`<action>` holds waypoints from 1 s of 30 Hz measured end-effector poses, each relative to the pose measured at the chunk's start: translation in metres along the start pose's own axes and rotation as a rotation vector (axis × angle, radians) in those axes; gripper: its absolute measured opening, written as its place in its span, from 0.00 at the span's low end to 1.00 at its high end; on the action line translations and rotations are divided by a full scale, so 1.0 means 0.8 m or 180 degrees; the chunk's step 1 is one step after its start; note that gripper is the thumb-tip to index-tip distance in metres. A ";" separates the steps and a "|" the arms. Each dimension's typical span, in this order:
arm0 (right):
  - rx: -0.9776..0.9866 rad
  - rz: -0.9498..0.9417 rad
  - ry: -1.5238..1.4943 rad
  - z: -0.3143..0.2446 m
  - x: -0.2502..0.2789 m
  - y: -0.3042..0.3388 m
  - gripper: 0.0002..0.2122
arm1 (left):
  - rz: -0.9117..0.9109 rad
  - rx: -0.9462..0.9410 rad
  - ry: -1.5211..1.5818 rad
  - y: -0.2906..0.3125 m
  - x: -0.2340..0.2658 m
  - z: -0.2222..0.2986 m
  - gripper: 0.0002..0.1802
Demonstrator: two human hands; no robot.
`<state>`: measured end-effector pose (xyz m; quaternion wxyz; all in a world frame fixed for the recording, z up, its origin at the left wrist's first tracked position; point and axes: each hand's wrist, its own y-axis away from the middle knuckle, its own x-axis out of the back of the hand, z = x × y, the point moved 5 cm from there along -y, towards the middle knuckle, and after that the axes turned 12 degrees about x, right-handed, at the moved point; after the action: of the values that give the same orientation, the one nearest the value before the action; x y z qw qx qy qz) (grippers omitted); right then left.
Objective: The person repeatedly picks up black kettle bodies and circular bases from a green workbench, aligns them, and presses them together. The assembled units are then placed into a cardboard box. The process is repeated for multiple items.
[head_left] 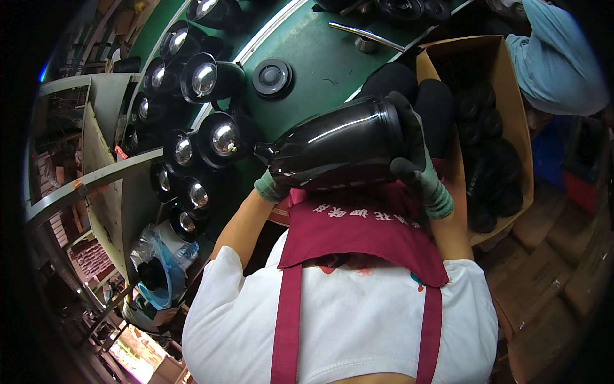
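Observation:
A glossy black vacuum flask body (336,144) lies sideways across my lap, its narrow spout end to the left and its wide end to the right. My right hand (417,169), in a black glove with a green cuff, is closed around the wide rim. Beneath the narrow end, my left hand (271,187) supports the flask; its green glove cuff shows, but the fingers are mostly hidden behind the body. Beyond the flask, a flat black round disc (271,77) rests on the green table (313,83).
Several black flask bodies with silver domes inside (204,79) crowd the left side. A metal bar (368,36) on a small stand is at the back. At right, an open cardboard box (521,160) holds black round parts, beside a person's light blue sleeve (556,61). A blue basin (157,296) stands lower left.

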<state>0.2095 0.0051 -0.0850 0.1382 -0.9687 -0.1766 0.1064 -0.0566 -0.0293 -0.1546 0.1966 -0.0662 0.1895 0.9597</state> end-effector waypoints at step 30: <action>-0.0664 0.0234 0.0463 -0.057 0.055 0.024 0.30 | 0.0150 0.0025 -0.0185 -0.052 -0.037 0.073 0.26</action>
<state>0.2673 -0.0063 -0.0548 0.0451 -0.9888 -0.1406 0.0219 -0.0161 0.0187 -0.1088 0.1796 -0.0330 0.1890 0.9648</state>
